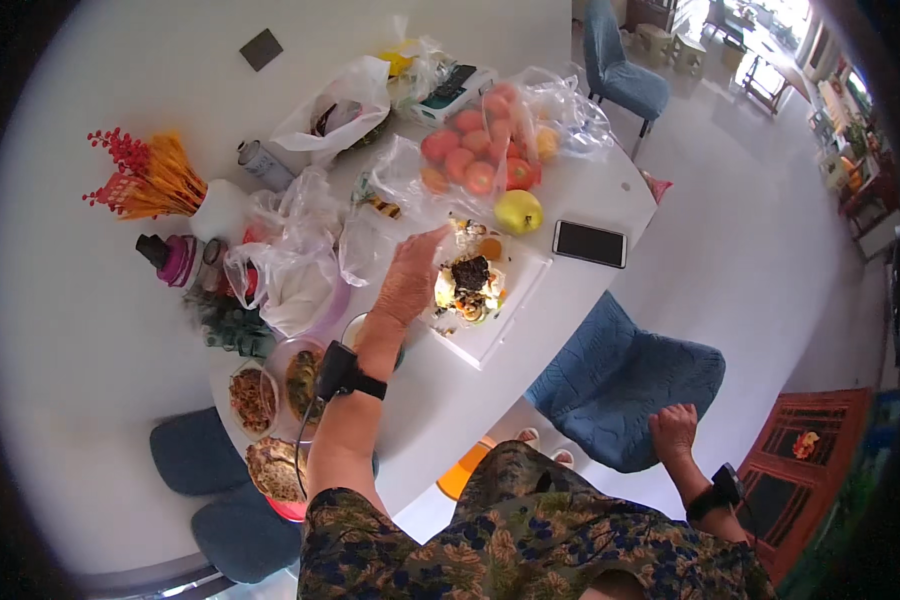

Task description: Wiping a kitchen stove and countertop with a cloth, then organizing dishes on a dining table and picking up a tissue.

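Observation:
My left hand (414, 274) reaches over the white table, beside the left edge of a white tray (516, 300); its fingertips lie near food scraps at the tray's far end, and whether they hold anything is hidden. On the tray is a heap of food scraps (470, 289) with a dark piece on top and pale, orange and green bits around it. A yellow-green apple (518, 212) rests just beyond the tray. My right hand (673, 433) hangs away from the table, in front of a blue covered chair (630, 382), with its fingers curled and nothing visible in them.
A plastic bag of tomatoes (480, 150) lies behind the apple, and a smartphone (590, 244) near the right edge. Left stand plastic bags (292, 285), a vase of dried stalks (221, 212), a spray can (265, 163), bowls of food (300, 382) and flatbread (274, 466).

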`<state>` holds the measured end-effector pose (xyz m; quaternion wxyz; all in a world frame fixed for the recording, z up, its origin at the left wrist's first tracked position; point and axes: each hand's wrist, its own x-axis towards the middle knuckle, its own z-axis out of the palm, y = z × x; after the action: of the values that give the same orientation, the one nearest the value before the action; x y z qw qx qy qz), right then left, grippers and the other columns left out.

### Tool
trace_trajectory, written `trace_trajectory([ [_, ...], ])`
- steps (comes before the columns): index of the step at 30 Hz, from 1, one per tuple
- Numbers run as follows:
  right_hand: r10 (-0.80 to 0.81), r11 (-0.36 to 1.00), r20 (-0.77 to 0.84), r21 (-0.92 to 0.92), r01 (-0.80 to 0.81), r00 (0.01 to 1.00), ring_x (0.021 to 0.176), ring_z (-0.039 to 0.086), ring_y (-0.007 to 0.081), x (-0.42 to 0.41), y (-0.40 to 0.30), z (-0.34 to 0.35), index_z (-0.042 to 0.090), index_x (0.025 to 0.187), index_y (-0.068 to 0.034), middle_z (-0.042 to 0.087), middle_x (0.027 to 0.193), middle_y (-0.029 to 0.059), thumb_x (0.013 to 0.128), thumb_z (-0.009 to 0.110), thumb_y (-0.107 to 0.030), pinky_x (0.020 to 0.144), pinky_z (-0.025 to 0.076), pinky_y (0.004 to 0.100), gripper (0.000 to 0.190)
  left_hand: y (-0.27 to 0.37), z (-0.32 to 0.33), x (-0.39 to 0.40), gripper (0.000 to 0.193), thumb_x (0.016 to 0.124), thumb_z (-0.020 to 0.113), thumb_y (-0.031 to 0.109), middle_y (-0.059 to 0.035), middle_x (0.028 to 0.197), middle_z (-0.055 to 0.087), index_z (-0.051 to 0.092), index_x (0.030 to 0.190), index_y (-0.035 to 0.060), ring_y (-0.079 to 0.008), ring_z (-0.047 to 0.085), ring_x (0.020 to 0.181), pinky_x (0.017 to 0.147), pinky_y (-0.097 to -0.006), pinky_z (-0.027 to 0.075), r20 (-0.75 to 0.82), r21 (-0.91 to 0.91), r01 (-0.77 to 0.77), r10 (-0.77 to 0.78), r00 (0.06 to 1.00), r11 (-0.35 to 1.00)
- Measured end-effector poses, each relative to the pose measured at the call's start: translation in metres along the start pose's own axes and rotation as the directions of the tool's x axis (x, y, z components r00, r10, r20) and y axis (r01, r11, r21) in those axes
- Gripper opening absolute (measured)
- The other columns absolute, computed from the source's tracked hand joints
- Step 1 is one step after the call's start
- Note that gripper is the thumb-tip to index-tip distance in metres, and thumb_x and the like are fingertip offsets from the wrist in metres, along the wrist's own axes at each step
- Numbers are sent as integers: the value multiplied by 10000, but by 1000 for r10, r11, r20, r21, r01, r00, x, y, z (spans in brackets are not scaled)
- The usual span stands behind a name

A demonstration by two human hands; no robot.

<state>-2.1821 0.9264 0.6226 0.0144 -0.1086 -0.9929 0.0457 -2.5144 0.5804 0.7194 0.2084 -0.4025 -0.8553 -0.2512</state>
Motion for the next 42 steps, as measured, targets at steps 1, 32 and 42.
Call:
trace_trajectory([
  [1, 0, 1000, 4, -3, 0, 1000, 680, 534, 236, 1, -1, -1, 561, 559, -42, 561, 621, 91, 648, 572, -179, 748, 372, 381, 163, -7, 0, -6, 422, 678, 425, -64, -117, 953, 512, 411, 1074, 80, -318, 505, 828, 739, -358, 421, 3, -1, -1, 1, 1000, 1000],
  [32, -64, 998, -47, -24, 63, 997, 634, 521, 211, -1, 10, 10, 530, 514, -94, 527, 554, 62, 625, 592, -217, 681, 373, 367, 176, 48, 3, -33, 181, 749, 383, -32, -167, 791, 516, 477, 901, -1, -312, 513, 753, 669, -334, 414, -264, -115, 353, -371, 890, 928],
  [42, -173, 969, -131, 155, 192, 976, 596, 528, 219, -5, 14, 7, 527, 495, -84, 535, 542, 65, 613, 599, -230, 648, 374, 363, 201, 181, 164, -69, 460, 743, 436, 15, -199, 1235, 314, 317, 1183, -49, -329, 278, 1174, 978, -408, 225, 301, 19, 286, -279, 912, 958],
])
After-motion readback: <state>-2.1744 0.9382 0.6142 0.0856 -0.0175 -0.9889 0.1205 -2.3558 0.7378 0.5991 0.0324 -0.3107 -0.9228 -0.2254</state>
